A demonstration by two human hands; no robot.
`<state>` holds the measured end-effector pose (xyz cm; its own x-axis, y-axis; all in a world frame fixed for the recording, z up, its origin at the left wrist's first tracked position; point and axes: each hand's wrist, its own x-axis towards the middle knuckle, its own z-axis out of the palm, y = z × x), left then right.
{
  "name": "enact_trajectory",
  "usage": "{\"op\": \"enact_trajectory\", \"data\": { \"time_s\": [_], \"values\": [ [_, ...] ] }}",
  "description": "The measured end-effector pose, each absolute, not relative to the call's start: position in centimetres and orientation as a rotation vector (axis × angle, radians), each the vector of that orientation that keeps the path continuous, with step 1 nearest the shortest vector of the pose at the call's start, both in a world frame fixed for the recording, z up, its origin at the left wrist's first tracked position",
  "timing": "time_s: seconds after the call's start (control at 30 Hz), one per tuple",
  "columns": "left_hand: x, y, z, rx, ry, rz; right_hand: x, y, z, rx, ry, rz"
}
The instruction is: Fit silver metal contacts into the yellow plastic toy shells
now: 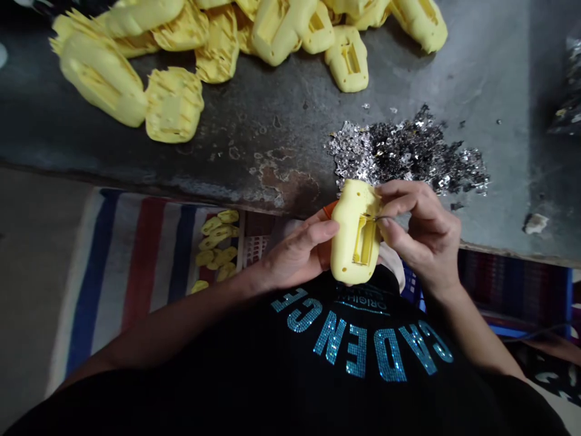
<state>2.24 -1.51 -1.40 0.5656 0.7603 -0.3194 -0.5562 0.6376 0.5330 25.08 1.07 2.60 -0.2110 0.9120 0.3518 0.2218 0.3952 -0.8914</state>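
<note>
My left hand (303, 248) grips a yellow plastic casing (341, 242) by its side, above my lap. The casing is tilted up with its long battery compartment facing me; small holes show near its ends. Orange material peeks out behind it by my left fingers. My right hand (420, 227) pinches a small, thin, dark metal piece (385, 217) between thumb and forefinger, at the upper end of the compartment. Its exact shape is hidden by the fingertips. Just beyond my hands, a pile of small shiny metal pieces (408, 148) lies on the dark worktable (245, 133).
Several yellow casings (175, 106) are heaped along the table's far side, some with ragged edges. More yellow parts (220, 239) lie below on the left, beside a striped sheet (145, 242). A whitish lump (536, 223) sits near the right edge; a blue crate (521, 297) stands underneath.
</note>
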Motion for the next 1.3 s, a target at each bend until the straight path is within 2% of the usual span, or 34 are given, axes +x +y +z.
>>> {"op": "enact_trajectory", "data": {
  "time_s": [0.47, 1.13, 1.3],
  "values": [
    [2.7, -1.1, 0.0, 0.502, 0.448, 0.625, 26.3, 1.9, 3.3, -0.971, -1.876, 0.758],
    [2.8, -1.2, 0.0, 0.483, 0.474, 0.682, 26.3, 2.4, 4.8, -0.932, -2.159, 0.528],
    [2.9, -1.0, 0.1, 0.466, 0.454, 0.671, 26.5, 1.6, 4.9, -1.022, -2.056, 0.596]
  ]
}}
